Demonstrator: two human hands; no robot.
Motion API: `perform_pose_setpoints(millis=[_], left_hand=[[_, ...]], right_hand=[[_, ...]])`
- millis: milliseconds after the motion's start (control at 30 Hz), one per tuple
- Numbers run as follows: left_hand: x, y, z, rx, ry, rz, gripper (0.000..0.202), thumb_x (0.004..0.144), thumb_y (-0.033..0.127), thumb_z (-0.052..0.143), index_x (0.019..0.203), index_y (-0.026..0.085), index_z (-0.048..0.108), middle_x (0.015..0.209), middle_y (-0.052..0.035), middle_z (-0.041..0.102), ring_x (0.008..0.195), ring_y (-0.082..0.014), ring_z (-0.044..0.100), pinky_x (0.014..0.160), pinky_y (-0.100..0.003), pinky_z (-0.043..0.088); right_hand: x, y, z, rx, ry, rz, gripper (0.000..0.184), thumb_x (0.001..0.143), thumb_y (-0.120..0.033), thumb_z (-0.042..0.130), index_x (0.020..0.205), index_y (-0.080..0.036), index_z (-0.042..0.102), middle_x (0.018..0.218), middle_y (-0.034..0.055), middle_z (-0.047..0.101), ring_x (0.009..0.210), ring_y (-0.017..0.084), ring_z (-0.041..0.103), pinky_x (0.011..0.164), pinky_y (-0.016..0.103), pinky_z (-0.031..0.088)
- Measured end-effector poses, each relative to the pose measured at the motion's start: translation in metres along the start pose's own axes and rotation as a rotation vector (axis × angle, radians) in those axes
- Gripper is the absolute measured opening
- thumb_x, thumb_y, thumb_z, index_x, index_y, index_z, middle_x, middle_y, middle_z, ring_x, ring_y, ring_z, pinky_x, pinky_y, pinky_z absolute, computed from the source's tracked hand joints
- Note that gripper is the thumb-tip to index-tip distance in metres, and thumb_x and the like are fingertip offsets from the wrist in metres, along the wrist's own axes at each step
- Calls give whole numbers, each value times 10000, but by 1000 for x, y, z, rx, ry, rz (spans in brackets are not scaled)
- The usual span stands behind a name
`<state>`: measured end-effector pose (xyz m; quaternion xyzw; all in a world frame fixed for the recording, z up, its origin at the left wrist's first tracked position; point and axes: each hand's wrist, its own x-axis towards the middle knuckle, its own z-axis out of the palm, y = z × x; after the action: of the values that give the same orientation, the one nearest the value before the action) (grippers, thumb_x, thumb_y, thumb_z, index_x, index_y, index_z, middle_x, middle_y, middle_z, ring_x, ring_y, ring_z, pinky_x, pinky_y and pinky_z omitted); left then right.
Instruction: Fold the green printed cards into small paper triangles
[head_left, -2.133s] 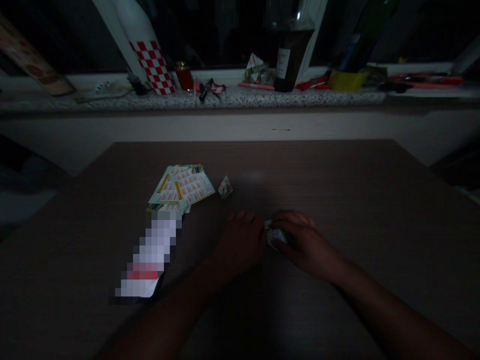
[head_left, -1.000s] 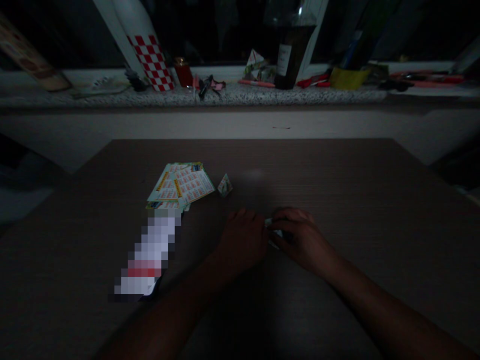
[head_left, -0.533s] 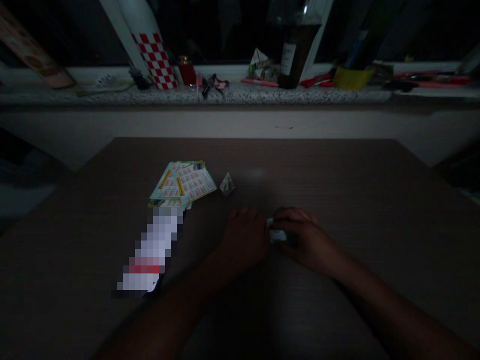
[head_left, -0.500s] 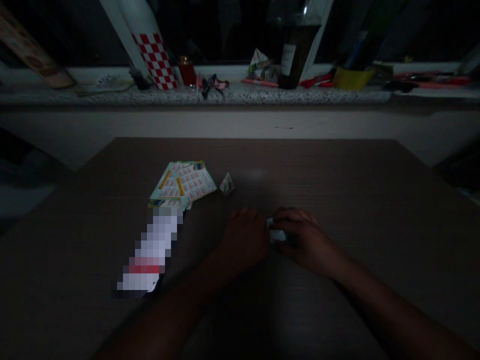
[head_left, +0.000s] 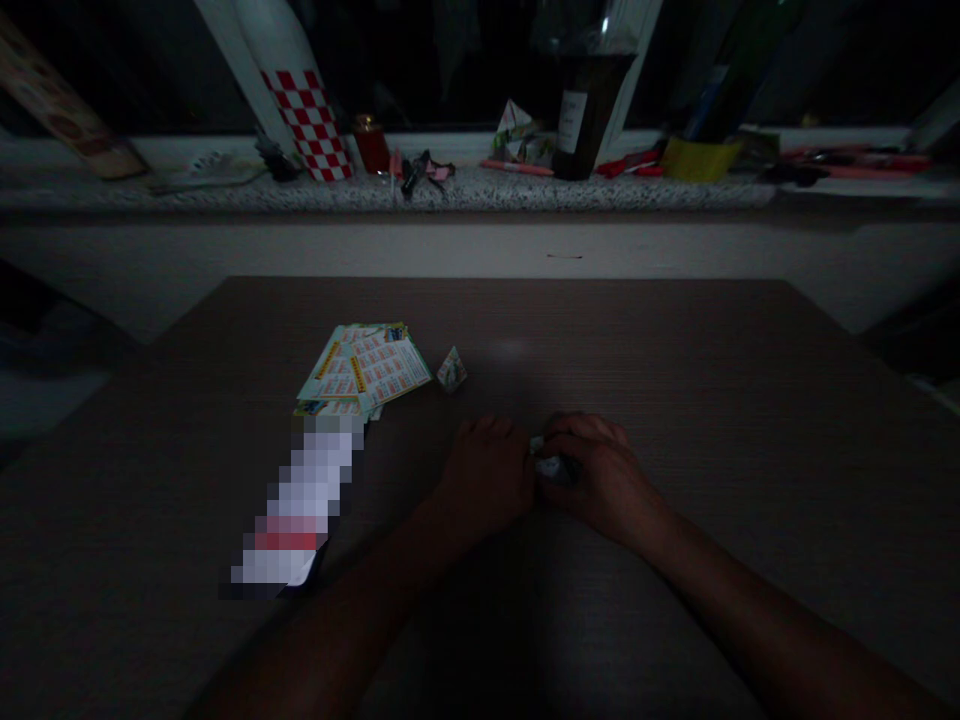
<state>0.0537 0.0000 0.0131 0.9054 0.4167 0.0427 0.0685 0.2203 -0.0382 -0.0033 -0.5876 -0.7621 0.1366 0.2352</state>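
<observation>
Between my two hands, low over the dark wooden table, is a small piece of folded paper (head_left: 551, 467), pale and mostly covered by fingers. My right hand (head_left: 611, 485) pinches it from the right, thumb below and fingers curled over the top. My left hand (head_left: 489, 472) is closed against its left side, back of the hand up; its fingertips are hidden. Beyond my left hand stands a small folded paper shape (head_left: 451, 370). A fanned stack of printed paper slips (head_left: 390, 368) lies to its left.
A phone (head_left: 304, 510) with a blurred-out screen lies left of my forearm, touching the slips. Behind the table (head_left: 675, 340), the stone windowsill (head_left: 480, 190) holds a red-and-white checkered bottle (head_left: 311, 125), a dark labelled container (head_left: 589, 115), a small red jar (head_left: 371, 145) and a yellow holder (head_left: 699, 158).
The fingers of my right hand have shifted slightly on the folded paper, closer to my left hand. The view has moved a little; the slips and phone stay put.
</observation>
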Motion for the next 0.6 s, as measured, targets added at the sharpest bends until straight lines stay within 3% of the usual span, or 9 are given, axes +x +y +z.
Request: perform_pose_setpoints(millis=[433, 600], left_hand=[[-1, -2, 0, -31, 13, 6, 200, 897, 276, 443, 898, 166, 610, 951, -91, 624, 928, -259, 556, 797, -409, 413], [-4, -3, -3, -69, -1, -3, 281, 811, 426, 578, 910, 166, 614, 969, -97, 617, 958, -281, 553, 828, -425, 418]], right_hand=[[-4, 15, -10, 39, -104, -121, 318, 740, -219, 713, 1050, -288, 688, 1154, 43, 636, 1114, 266, 549, 957, 457, 360], [-4, 13, -10, 52, -99, -120, 343, 727, -201, 727, 1056, -290, 684, 1143, 43, 645, 1089, 259, 566, 953, 463, 360]])
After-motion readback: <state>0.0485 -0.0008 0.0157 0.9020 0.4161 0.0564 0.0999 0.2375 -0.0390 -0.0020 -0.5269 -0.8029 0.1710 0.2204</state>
